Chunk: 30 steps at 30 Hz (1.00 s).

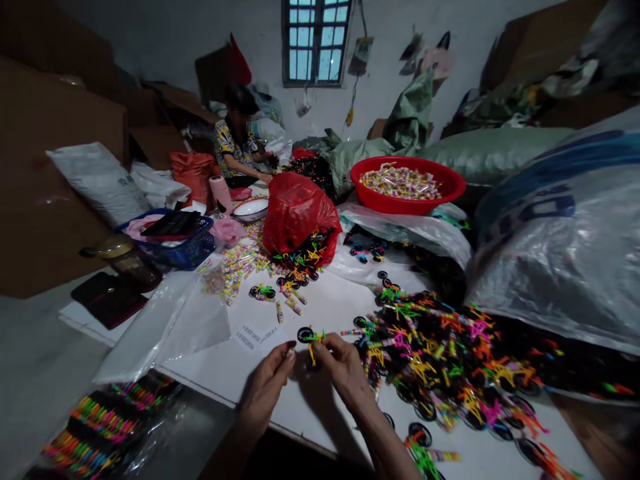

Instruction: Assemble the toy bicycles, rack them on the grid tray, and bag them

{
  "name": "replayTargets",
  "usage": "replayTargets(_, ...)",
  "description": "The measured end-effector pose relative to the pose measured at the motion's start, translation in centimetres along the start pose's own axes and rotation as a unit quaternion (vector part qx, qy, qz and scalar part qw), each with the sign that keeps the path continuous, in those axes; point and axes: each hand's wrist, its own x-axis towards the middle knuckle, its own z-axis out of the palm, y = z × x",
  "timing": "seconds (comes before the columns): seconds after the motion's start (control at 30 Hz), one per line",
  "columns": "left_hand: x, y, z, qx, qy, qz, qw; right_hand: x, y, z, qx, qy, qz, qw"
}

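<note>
My right hand (345, 370) is closed on a small plastic toy bicycle (311, 339) with black wheels and green and yellow parts, held just above the white table (215, 357). Just left of it, my left hand (265, 383) is pinched, thumb against fingers; whatever lies at its fingertips is too small to make out. To the right spreads a big heap of toy bicycles (425, 353) in many colours, some with candy tubes attached. Beyond my hands, a few loose candy tubes (293, 305) lie beside another toy bicycle (263, 291).
A red plastic bag (300, 207) spills toy bicycles near a pile of candy tubes (243, 260). Behind stands a red basin (407, 197) of candy. A blue basket (187, 247), a jar (123, 260) and large sacks (560, 247) surround the table. Another person (237, 147) sits further back.
</note>
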Motion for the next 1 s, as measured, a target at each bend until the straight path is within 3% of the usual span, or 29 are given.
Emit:
replayTargets(0.1,-0.2,-0.5,0.0,0.013,-0.042,0.012,0.999,-0.1,0.3,-0.6,-0.006,-0.030,0.018,0.999)
replayTargets(0.37,-0.7,0.2,0.5,-0.057,-0.072,0.010,0.996,-0.8,-0.5,-0.6,0.116,-0.106,0.110,0.981)
replayTargets(0.53,-1.3,0.4,1.0,-0.103,-0.033,0.014,0.994,-1.7,-0.9,-0.4,0.143,-0.035,0.111,0.983)
replayTargets(0.63,-1.6,0.0,1.4,-0.104,-0.008,0.020,0.994,-2.0,-0.3,-0.1,0.125,-0.024,0.123,0.984)
replayTargets(0.8,-1.1,-2.9,1.7,0.015,0.081,0.066,0.994,-1.7,2.1,1.0,0.109,0.039,0.135,0.984)
replayTargets(0.9,-0.9,-4.7,1.5,0.062,0.097,0.097,0.989,-1.3,3.4,1.7,0.078,0.090,0.110,0.987)
replayTargets(1.0,-1.2,-5.1,1.5,0.096,0.109,0.142,0.979,-1.1,4.2,1.9,0.045,0.105,0.097,0.989)
